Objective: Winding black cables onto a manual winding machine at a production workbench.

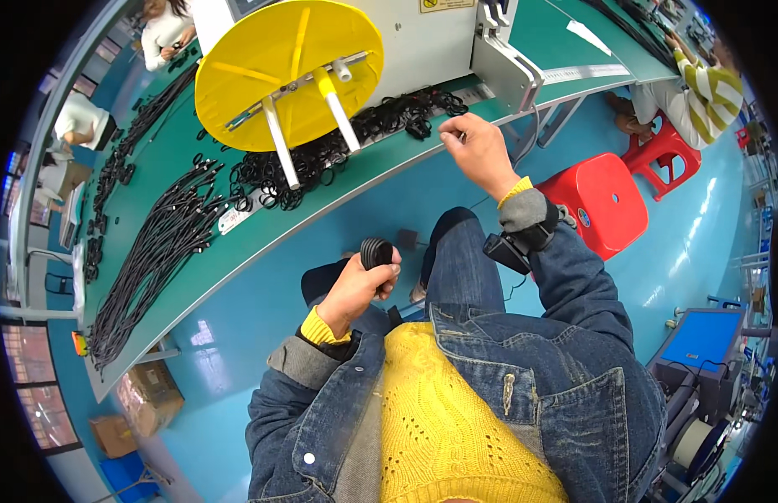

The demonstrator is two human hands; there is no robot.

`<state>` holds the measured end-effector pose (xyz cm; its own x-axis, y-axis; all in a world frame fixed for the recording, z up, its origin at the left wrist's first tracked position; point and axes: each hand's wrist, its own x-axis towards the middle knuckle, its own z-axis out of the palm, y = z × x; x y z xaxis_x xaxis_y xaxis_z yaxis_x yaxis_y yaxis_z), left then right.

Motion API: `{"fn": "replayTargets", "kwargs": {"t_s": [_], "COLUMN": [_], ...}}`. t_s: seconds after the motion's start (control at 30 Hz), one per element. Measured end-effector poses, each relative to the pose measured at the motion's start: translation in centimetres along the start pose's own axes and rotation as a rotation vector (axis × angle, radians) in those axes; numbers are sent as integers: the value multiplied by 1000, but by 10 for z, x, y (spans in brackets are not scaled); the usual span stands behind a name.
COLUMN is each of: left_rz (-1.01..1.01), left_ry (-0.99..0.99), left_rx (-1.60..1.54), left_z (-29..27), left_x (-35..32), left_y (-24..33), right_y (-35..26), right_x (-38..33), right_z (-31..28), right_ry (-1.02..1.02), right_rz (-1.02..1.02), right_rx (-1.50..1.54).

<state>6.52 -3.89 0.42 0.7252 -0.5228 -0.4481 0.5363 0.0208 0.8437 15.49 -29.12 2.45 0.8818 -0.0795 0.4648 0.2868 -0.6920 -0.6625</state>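
Observation:
My left hand (361, 291) is closed around a coiled black cable (376, 253), its ridged loops standing up above the fingers over my lap. Out past the table's front edge is my right hand (479, 149), thumb and fingers drawn together in a pinch; whatever is between them, if anything, is too small to make out. Close by it on the table lies a small clump of black loops (418, 127). Beyond my left hand a yellow disc (238, 84) with white rods (281, 144) is mounted on a white machine (422, 50).
A tangle of black loops (276, 180) lies below the disc on the green table (175, 289). Long black cables (154, 251) with plugs are bundled at the left. Red stools (602, 201) stand to my right. Another person (699, 96) sits at the far right; others work at far left.

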Motion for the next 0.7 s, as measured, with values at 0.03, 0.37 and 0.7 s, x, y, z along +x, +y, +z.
{"fn": "replayTargets", "kwargs": {"t_s": [0.03, 0.37, 0.7], "left_rz": [-5, -2, 32], "left_ry": [-16, -25, 3], "left_rx": [-7, -35, -34], "left_z": [0, -3, 4], "left_x": [0, -4, 2], "left_y": [0, 2, 9], "right_y": [2, 16, 28], "right_x": [2, 26, 42], "right_z": [5, 36, 13], "right_ry": [16, 147, 158], "right_rz": [8, -44, 43], "right_rx": [-50, -195, 43]}}
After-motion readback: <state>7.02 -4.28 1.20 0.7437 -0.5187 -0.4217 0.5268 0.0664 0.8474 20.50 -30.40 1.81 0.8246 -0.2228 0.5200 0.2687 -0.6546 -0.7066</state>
